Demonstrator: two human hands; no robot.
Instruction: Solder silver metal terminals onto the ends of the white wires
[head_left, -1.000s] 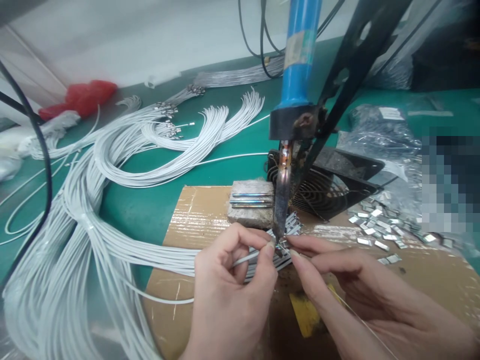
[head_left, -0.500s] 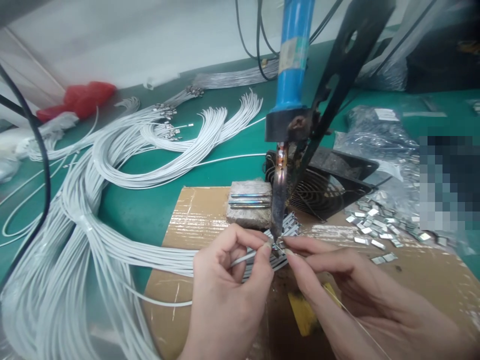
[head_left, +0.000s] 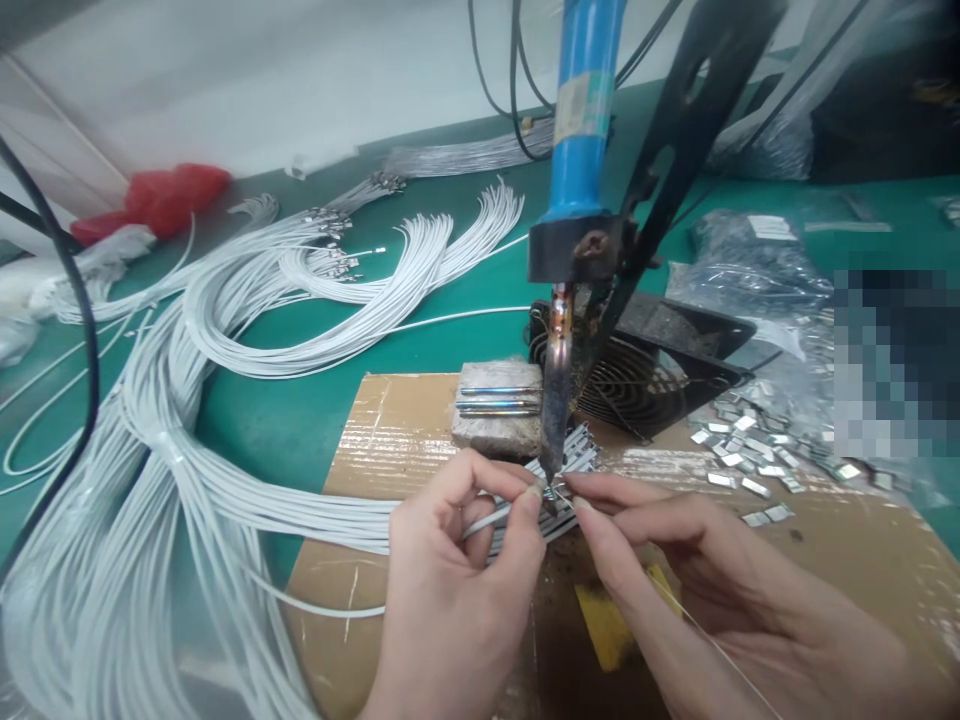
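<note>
My left hand (head_left: 472,570) is closed, its thumb and forefinger pinching a white cable (head_left: 484,521) close to its end, right under the tip of a soldering iron (head_left: 556,400). The iron has a blue handle and points downward from a black metal bracket (head_left: 675,130). My right hand (head_left: 690,560) is closed too, with thumb and forefinger on a thin solder wire (head_left: 720,650) that trails down across the palm. The wire's front end meets the iron tip and the cable end, where fingers partly hide the joint. Beneath the hands lies a bundle of white cables (head_left: 322,510).
Brown cardboard (head_left: 390,420) covers the work area on a green table (head_left: 255,430). Behind the iron are a grey block (head_left: 499,425) with metal rods and a black fan (head_left: 645,370). Small metal pieces (head_left: 750,450) lie scattered at right. Coiled cables (head_left: 247,340) fill the left.
Both hands hold nearly the same position at the iron tip. The whole view has shifted very slightly; nothing has been let go.
</note>
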